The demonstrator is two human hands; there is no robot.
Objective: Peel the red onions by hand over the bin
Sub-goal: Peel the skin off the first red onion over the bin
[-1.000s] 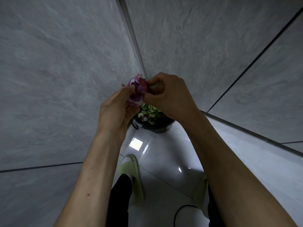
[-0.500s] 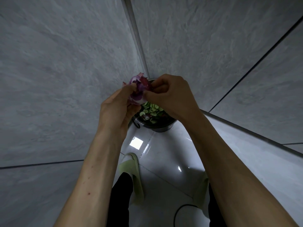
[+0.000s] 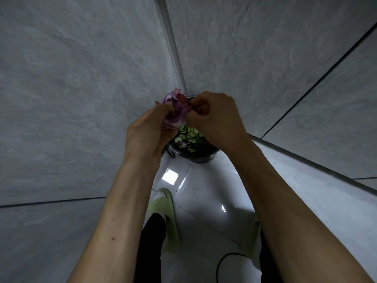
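A red onion [image 3: 175, 115] with loose purple and dark red skin flaps is held above a dark round bin [image 3: 201, 157] that stands in the corner of the floor. My left hand [image 3: 148, 131] grips the onion from the left and below, thumb on its top. My right hand [image 3: 214, 117] pinches a dark red skin flap at the onion's right side. Inside the bin lie green cucumber slices and some onion skin. The far half of the bin is hidden by my hands.
Grey tiled walls meet in a corner just behind the bin. The glossy white floor [image 3: 206, 193] reflects a ceiling light. My feet in pale green slippers [image 3: 163, 209] stand close below, and a thin black cable [image 3: 222, 262] loops at the bottom.
Both hands stay on the onion over the bin; my right fingers have shifted slightly on the skin flap, and the view has drifted a little.
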